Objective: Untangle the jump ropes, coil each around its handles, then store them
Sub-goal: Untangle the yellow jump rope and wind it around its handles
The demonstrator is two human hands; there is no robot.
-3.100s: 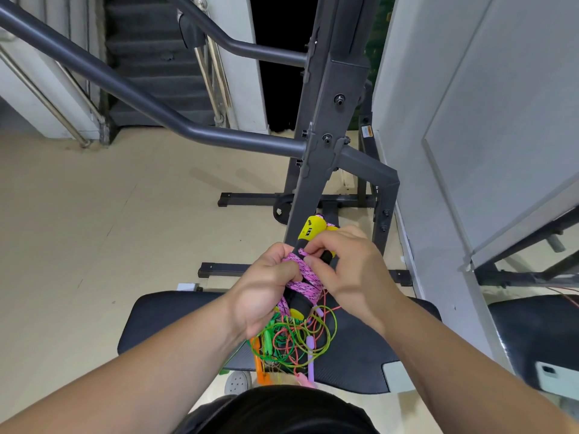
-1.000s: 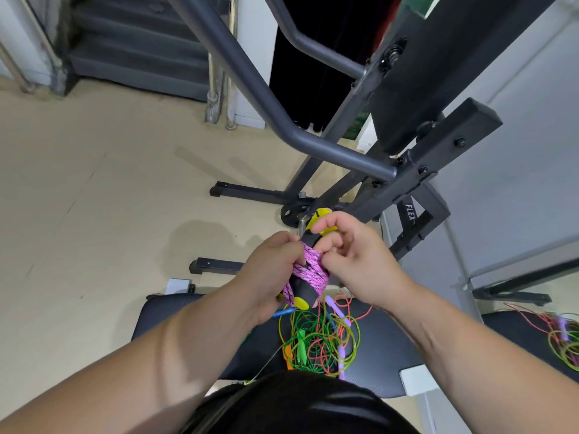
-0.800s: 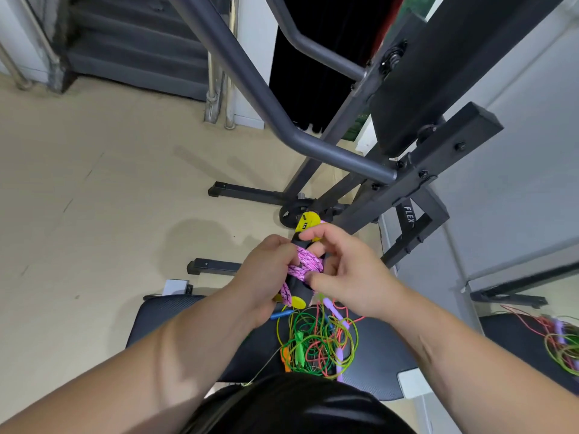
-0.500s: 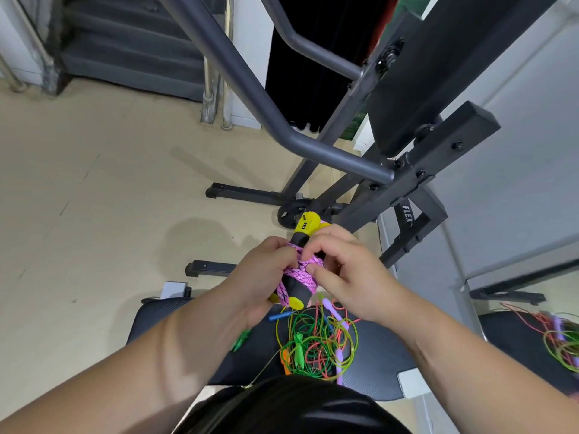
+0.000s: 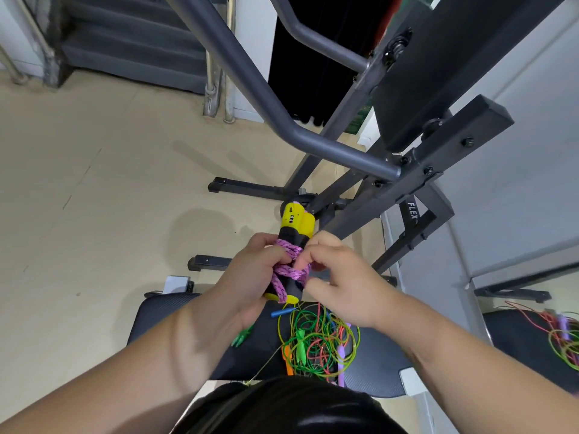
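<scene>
A: Status?
B: Above counter (image 5: 163,321), left hand (image 5: 250,277) clenched round yellow-black handles (image 5: 296,225); right hand (image 5: 341,286) fingers pinch pink rope (image 5: 289,272) tail.
A: Risk?
B: If pinch loosens before tuck, tail slips; coil likely unwinds.

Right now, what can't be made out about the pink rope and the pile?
Head view only.
- Pink rope end: hidden under the right hand.
- Handles: middles covered by rope and left hand.
- Tangled pile on bench: too fine to count; near edge behind dark clothing.
</scene>
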